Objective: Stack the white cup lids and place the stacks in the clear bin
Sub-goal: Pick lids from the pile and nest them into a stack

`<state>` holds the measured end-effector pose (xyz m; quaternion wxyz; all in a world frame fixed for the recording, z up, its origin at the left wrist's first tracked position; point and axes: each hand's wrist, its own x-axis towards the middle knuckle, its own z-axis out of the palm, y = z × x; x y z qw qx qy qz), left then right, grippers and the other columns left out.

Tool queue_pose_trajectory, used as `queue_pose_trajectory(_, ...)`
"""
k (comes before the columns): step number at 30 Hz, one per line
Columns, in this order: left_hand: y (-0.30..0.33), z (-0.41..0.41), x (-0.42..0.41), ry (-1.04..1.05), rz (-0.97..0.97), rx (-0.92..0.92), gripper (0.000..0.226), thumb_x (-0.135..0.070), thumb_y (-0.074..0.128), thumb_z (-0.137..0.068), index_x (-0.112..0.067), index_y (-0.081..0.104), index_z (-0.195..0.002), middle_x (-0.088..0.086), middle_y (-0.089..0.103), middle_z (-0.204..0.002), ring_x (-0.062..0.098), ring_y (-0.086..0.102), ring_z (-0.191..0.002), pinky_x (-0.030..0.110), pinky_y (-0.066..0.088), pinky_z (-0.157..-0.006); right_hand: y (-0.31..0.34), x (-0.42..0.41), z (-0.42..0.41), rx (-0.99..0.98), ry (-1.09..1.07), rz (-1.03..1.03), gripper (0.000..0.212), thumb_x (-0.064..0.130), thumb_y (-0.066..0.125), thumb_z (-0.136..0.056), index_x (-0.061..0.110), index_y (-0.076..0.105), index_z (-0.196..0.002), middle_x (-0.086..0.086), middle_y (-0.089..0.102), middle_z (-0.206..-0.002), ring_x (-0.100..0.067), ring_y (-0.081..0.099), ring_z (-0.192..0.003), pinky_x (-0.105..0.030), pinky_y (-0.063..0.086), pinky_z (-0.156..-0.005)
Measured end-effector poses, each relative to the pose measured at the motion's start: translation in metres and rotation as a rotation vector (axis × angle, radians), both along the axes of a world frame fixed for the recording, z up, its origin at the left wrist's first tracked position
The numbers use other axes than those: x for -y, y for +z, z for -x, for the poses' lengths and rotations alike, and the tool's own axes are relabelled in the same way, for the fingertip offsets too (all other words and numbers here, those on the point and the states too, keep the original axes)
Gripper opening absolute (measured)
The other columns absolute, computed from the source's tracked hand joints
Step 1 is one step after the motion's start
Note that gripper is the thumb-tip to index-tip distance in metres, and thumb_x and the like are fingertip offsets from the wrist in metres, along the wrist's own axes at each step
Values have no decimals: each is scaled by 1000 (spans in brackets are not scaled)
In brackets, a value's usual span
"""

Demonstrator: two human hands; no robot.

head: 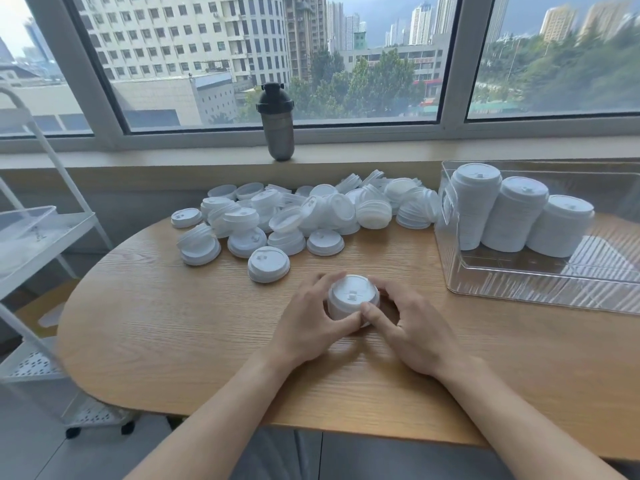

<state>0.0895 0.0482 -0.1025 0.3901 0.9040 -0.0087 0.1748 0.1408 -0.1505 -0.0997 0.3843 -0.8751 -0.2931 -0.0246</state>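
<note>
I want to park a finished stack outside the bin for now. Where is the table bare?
Bare wood lies left of the left hand, below the loose lids, and along the near edge before the clear bin. The far side is crowded with lids.

Both hands (360,327) around short lid stack (352,296)

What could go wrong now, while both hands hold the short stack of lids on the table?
1. The short lid stack is gripped only at its sides by the left hand and right hand; an uneven squeeze might tilt it or pop lids apart.
2. The three stacks in the clear bin lean; adding another may topple them.
3. The loose lid pile is close; reaching in could push lids off the table.
</note>
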Motion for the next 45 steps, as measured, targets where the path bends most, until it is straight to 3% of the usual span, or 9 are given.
queue_pose_trajectory(5,4,13,-25,28,-7,47,59,-38,65,-80,-26,60,-138,-17,58,-124,-1,57,-113,26,48,-97,-2,-7,-1,48,-32,128,105,90,56,-67,33,32,-153,17,50,-146,-6,45,-133,-36,41,-109)
queue_pose_trajectory(9,3,14,-58,184,-18,178,48,-25,62,-80,-24,66,-127,-15,56,-124,1,59,-107,18,48,-87,-4,-23,-5,69,-58,126,107,84,64,-65,33,32,-154,14,50,-146,-7,45,-134,-32,41,-108)
queue_pose_trajectory(13,2,7,-94,389,-107,244,51,-18,74,-85,-23,61,-134,-6,50,-135,12,52,-125,32,47,-102,-5,-42,-12,26,-5,77,108,80,69,-64,32,33,-153,12,52,-145,-7,45,-134,-34,40,-112)
queue_pose_trajectory(22,4,-14,-123,229,-66,-132,85,-23,66,-91,-23,22,-163,-5,25,-168,10,18,-154,32,19,-126,-7,-73,-23,33,62,38,98,71,77,-67,42,33,-149,15,55,-137,-5,50,-127,-33,44,-108)
queue_pose_trajectory(29,-1,-14,-123,230,-117,-69,81,-35,70,-91,-26,29,-160,-7,42,-158,12,36,-146,35,33,-121,-8,-70,-18,70,55,8,93,66,81,-69,40,38,-148,17,57,-136,-4,52,-125,-31,45,-106)
queue_pose_trajectory(33,-5,-7,-115,259,-217,9,86,-59,75,-82,-27,38,-154,-6,53,-141,14,46,-133,36,38,-114,-9,-60,-10,81,7,-4,93,62,82,-70,36,40,-149,15,56,-138,-5,52,-126,-30,44,-106)
queue_pose_trajectory(38,-4,6,-96,314,-426,34,92,-85,61,-74,-33,42,-147,-8,48,-123,13,41,-118,32,35,-106,-9,-43,0,81,-22,-23,85,61,82,-70,38,45,-143,21,58,-129,0,52,-120,-21,41,-98)
queue_pose_trajectory(40,-3,8,-94,281,-396,27,86,-81,62,-78,-34,41,-148,-8,45,-128,13,37,-122,32,32,-109,-9,-37,2,68,-31,-25,85,61,83,-70,37,46,-143,22,58,-130,1,52,-120,-21,41,-99)
queue_pose_trajectory(45,3,5,-100,96,-150,-99,84,-37,66,-86,-33,27,-161,-14,33,-163,9,30,-149,32,25,-121,-7,-32,4,53,-38,-21,84,56,86,-69,35,48,-141,19,56,-127,-3,51,-120,-22,40,-99)
